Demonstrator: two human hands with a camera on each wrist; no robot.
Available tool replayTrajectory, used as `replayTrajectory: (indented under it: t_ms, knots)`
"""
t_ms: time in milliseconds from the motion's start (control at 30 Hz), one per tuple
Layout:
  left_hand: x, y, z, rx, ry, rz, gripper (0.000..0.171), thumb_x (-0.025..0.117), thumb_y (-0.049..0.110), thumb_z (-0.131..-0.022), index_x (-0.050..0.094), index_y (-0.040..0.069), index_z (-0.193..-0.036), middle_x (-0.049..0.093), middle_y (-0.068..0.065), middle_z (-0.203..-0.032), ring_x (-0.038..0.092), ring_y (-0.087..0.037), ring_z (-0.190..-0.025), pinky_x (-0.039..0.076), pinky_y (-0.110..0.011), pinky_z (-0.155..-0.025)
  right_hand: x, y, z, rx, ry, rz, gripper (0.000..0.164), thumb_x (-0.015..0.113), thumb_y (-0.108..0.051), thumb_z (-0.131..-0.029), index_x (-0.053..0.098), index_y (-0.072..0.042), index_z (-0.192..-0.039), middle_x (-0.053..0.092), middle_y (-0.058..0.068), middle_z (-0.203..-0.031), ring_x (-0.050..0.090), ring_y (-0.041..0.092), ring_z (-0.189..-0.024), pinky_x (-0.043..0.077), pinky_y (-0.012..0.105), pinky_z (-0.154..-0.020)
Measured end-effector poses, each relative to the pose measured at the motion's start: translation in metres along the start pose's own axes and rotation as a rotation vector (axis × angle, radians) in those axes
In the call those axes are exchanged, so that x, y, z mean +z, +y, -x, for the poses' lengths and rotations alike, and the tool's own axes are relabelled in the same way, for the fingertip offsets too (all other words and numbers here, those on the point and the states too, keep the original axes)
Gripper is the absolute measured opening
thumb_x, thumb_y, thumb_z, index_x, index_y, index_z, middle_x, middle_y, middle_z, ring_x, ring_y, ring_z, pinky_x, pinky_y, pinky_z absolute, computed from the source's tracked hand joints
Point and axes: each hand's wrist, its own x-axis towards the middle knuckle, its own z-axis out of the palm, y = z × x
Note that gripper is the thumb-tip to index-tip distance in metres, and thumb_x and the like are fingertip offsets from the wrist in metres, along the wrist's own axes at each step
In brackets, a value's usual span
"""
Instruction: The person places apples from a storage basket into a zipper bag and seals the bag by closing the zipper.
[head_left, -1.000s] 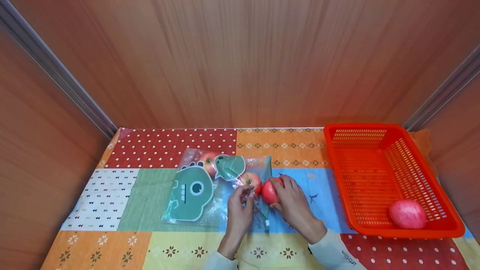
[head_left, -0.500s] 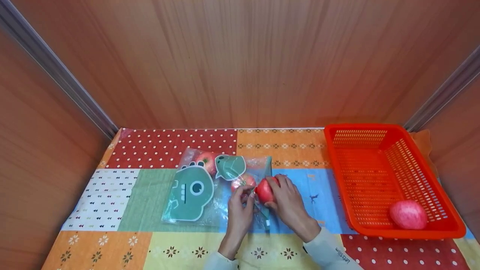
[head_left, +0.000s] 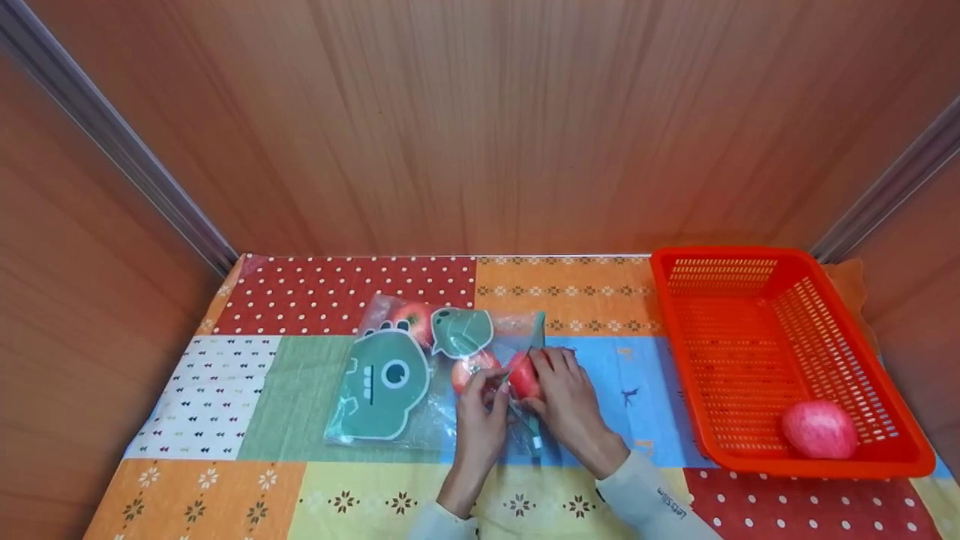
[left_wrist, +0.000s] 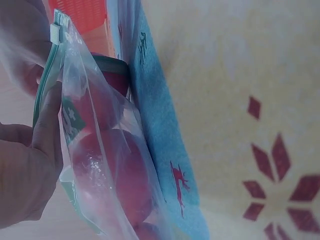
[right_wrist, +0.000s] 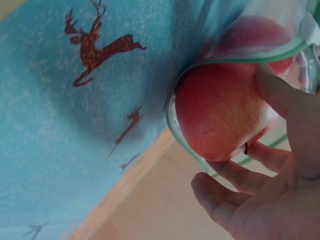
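Relative to the earlier frames, the held apple (head_left: pixel 523 379) is displaced leftward, deeper into the mouth of the bag (head_left: pixel 384 409); the right hand (head_left: pixel 568 394) is carried along with it, and the middle apple (head_left: pixel 472 369) is shifted left inside the bag. The held apple is gripped by the right hand, which is spread to the fruit's width: the thumb is pressed on one side and the fingers are bent round the other. In the right wrist view, the apple is encircled by the green zip edge (right_wrist: pixel 287 53). A part of that edge is pinched between the thumb and fingers of the left hand (head_left: pixel 478 424), so that the grip is nearly closed on thin film. The slider (left_wrist: pixel 55 34) is located at the near end of the edge.

The path into the bag is obstructed by the middle apple, which is situated just beside the held one; whether they touch cannot be told. The far apple (head_left: pixel 412 319) is seated at the back of the bag, partly covered by a printed green figure. The bag is laid flat on a patchwork cloth (head_left: pixel 300 397). To the right, well apart, an orange basket (head_left: pixel 742 352) is placed; one apple (head_left: pixel 820 429) is contained in its near right corner. The cloth is bounded behind by a wood-grain panel (head_left: pixel 480 135).
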Motion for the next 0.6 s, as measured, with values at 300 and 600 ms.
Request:
replayTrajectory:
  t_ms: [300, 600]
  knots:
    - [0.001, 0.001, -0.001, -0.008, 0.027, 0.000, 0.025, 0.064, -0.003, -0.102, 0.068, 0.005, -0.126, 0.067, -0.012, -0.113, 0.069, -0.020, -0.080, 0.061, -0.029, -0.064, 0.009, -0.004, -0.006, 0.077, -0.007, -0.014, 0.075, 0.095, -0.020, -0.079, 0.057, 0.006, -0.139, 0.063, 0.021, -0.136, 0.056, 0.039, -0.128, 0.052, 0.055, -0.107]
    - [0.000, 0.001, -0.001, 0.001, 0.051, 0.000, 0.024, 0.064, -0.003, -0.102, 0.067, 0.002, -0.125, 0.066, -0.014, -0.113, 0.068, -0.018, -0.075, 0.058, -0.024, -0.062, 0.016, -0.010, -0.009, 0.112, 0.019, 0.026, 0.067, 0.097, -0.024, -0.077, 0.064, -0.001, -0.130, 0.062, 0.020, -0.131, 0.053, 0.040, -0.127, 0.055, 0.057, -0.100]
